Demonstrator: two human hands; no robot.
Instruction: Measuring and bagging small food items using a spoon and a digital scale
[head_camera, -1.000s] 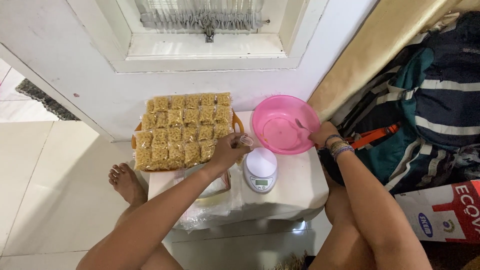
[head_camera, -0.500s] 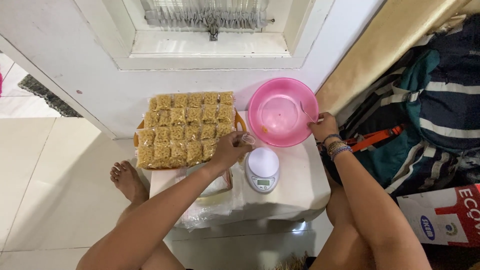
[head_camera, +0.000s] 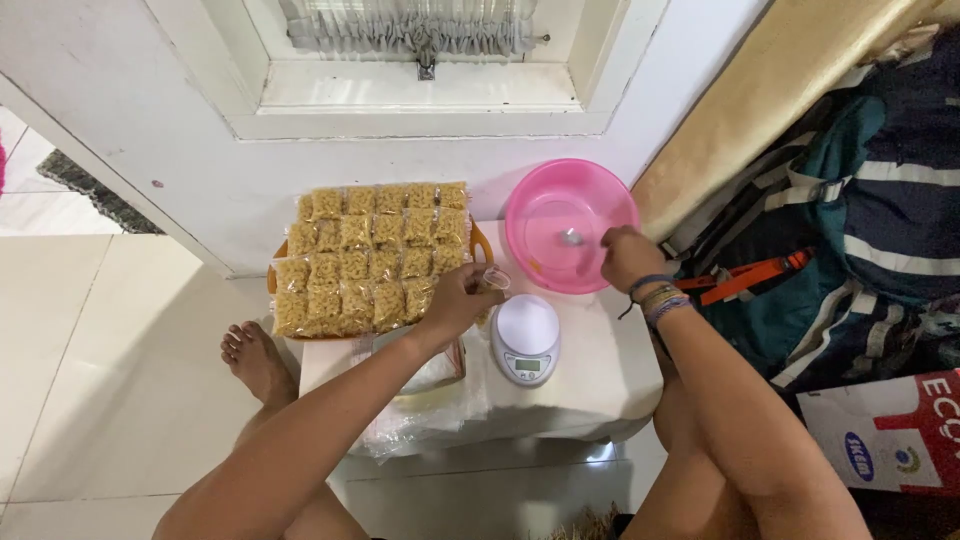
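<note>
while my left hand (head_camera: 462, 300) pinches a small clear bag (head_camera: 492, 280) just left of the scale (head_camera: 526, 338), my right hand (head_camera: 628, 257) grips a spoon (head_camera: 572, 238) inside the pink bowl (head_camera: 530, 215) ahead.

Head camera looks steeply down, close over a small white table (head_camera: 610, 385); wall ahead

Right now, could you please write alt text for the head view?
Seen from above, the right hand holds a spoon in a pink bowl; the left hand holds a small clear bag beside a white scale and packed snack bags.
</note>
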